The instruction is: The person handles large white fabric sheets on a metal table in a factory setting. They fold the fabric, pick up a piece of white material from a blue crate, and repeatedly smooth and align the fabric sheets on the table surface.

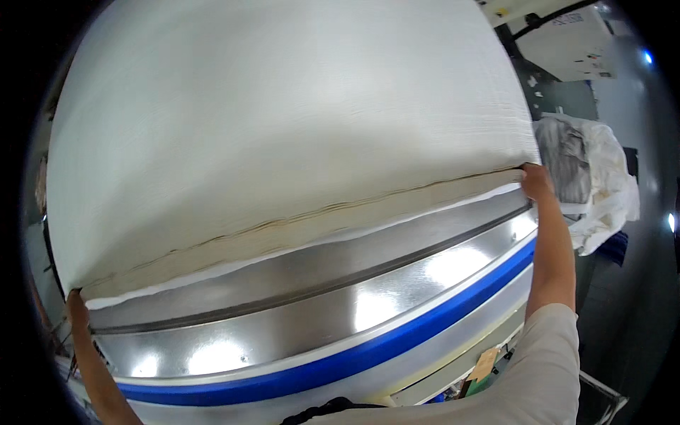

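Note:
A wide stack of thin white fabric layers point(297, 113) spreads over a metal table point(312, 273). Its near edge runs slantwise, lower at the left, with the layers' cut edges showing as wavy lines. At the left end of this edge, my left hand point(76, 309) is closed on the corner of the stack. My right hand point(537, 183) grips the opposite corner, at the right end. Both arms are stretched wide apart. The fingertips are partly hidden by the cloth, and how many layers each hand has hold of cannot be made out.
A blue strip point(319, 372) lines the table's near side. Beneath it, a tray point(432, 379) holds small items. On the floor at the right lies a bundle of grey cloth point(564, 159) with white plastic wrapping point(610, 166). A white cabinet-like unit point(567, 46) stands farther back.

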The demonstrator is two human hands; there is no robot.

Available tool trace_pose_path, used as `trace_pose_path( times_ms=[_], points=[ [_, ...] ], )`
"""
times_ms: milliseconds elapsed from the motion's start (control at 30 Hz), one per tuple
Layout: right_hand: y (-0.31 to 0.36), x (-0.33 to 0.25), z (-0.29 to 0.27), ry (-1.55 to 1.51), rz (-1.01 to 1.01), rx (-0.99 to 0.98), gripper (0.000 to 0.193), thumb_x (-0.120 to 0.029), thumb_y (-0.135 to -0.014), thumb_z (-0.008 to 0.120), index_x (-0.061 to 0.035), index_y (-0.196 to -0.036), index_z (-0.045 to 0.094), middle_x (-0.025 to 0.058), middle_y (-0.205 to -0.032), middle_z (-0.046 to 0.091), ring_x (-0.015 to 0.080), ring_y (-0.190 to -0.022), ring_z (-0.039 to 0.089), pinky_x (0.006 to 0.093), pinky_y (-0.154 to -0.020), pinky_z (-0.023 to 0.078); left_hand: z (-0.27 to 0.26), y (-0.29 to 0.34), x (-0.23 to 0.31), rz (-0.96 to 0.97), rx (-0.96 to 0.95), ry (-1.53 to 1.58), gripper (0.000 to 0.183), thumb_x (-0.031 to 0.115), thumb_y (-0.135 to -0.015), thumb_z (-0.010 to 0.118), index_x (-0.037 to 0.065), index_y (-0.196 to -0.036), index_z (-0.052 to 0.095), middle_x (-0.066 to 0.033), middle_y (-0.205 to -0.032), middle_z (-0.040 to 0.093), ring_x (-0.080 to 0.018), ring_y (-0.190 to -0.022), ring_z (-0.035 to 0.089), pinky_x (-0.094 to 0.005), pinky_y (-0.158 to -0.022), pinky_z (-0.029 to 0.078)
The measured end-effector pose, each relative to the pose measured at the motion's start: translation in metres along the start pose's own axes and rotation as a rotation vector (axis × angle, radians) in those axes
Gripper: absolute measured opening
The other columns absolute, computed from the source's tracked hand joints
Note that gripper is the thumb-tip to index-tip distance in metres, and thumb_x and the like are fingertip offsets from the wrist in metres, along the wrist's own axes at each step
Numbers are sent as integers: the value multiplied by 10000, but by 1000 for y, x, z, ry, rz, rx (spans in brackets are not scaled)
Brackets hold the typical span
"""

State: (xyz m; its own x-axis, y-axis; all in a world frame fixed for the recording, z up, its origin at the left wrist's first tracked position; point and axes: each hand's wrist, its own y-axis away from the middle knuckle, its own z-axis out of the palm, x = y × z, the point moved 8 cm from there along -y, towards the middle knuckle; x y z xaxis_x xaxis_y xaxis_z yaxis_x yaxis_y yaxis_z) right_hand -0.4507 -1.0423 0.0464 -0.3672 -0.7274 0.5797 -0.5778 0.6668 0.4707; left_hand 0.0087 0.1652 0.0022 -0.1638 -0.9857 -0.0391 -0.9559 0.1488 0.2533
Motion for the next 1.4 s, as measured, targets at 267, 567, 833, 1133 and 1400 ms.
trace_pose_path(
  times_ms=[267, 567, 833, 1133, 1400],
  points=[
    [38, 31, -27, -92, 47, 142, 346, -97, -824, 533, -175, -1143, 643, 92, -1123, 648, 286, -1036, 608, 411, -906, 473, -35, 27, 98, -1, -150, -447, 298, 91, -905, 444, 119, -1163, 591, -128, -1158, 604, -321, -1061, 552, -440, -941, 423],
    [78, 155, -23, -143, -191, 268, 350, -74, -793, 578, -105, -1140, 600, 189, -1002, 648, 386, -934, 606, 461, -791, 473, -128, 71, 101, 41, -148, -535, 330, 88, -864, 469, 153, -1153, 612, -124, -1143, 616, -348, -1060, 557, -433, -908, 459],
    [169, 113, 88, 133, -397, 81, 249, -132, -797, 578, -129, -1034, 654, 135, -936, 658, 326, -868, 616, 428, -782, 477, -47, 225, 73, 151, -525, -645, 335, 23, -729, 547, 161, -992, 702, -122, -951, 675, -341, -905, 615, -416, -855, 490],
    [216, 68, 174, 347, -452, -204, 155, -195, -825, 540, -129, -823, 680, 92, -832, 661, 292, -847, 617, 447, -749, 469, 60, 325, 53, 204, -1089, -875, 233, 106, -732, 631, 125, -953, 701, -82, -1045, 677, -267, -1002, 636, -429, -880, 484],
    [206, 127, 228, 529, -506, 0, 143, -96, -810, 523, -108, -750, 652, 99, -732, 620, 297, -754, 620, 418, -667, 484, 103, 312, 25, -91, -932, -783, 203, 175, -785, 618, 107, -952, 713, -100, -1036, 688, -284, -987, 651, -433, -793, 520]
  ],
)
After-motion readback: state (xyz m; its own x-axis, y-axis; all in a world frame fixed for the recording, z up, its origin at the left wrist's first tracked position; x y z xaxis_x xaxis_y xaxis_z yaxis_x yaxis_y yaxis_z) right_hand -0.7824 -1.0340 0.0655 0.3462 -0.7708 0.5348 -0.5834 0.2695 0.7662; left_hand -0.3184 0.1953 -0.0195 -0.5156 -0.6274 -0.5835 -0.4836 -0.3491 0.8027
